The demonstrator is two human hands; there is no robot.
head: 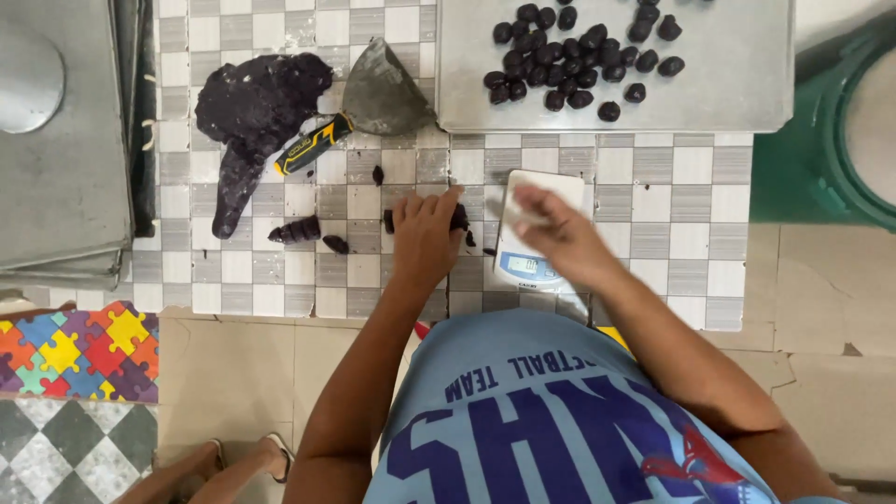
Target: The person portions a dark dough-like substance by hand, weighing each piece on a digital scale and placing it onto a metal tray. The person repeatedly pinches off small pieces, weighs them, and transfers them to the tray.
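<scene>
Pressing down on a small dark purple dough roll (422, 220), the left hand (425, 238) keeps its grip flat and open over it on the grey-and-white checked tile desk (653, 233). The right hand (551, 229) hovers blurred above the white digital kitchen scale (532, 257), so I cannot tell its grip. The large dark purple dough mass (252, 112) lies well apart, to the left.

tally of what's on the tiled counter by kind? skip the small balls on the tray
Big dark purple dough mass: 1
Scraper with black-and-yellow handle: 1
Small digital scale: 1
Metal tray: 1
Cut dough pieces, as far as visible, such as: 4
Total: 8
</scene>
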